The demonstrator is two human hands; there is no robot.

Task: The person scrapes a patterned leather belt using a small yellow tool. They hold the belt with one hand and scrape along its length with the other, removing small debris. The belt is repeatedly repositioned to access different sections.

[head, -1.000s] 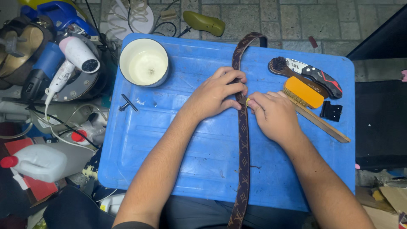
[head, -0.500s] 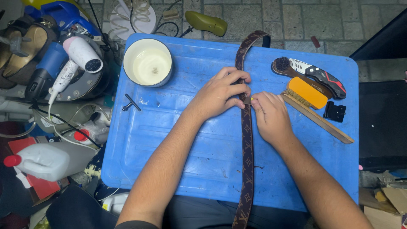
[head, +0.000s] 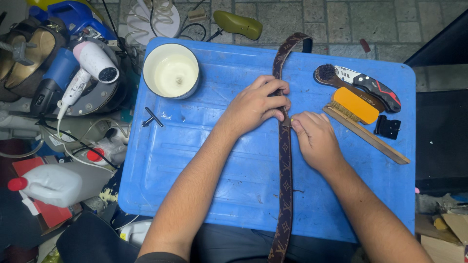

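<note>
The brown belt [head: 284,160] runs lengthwise down the blue table [head: 204,165]. The left hand [head: 256,104] curls closed over it. The right hand [head: 316,139] pinches its edge just below.

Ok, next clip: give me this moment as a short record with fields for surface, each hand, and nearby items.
surface: blue table
left hand: fingers curled over the brown belt, pressing it down
right hand: fingertips on the belt beside the left hand
belt: lies lengthwise, both ends past the table edges
left side: white bowl, small black key
right side: brushes, folding knife
</note>
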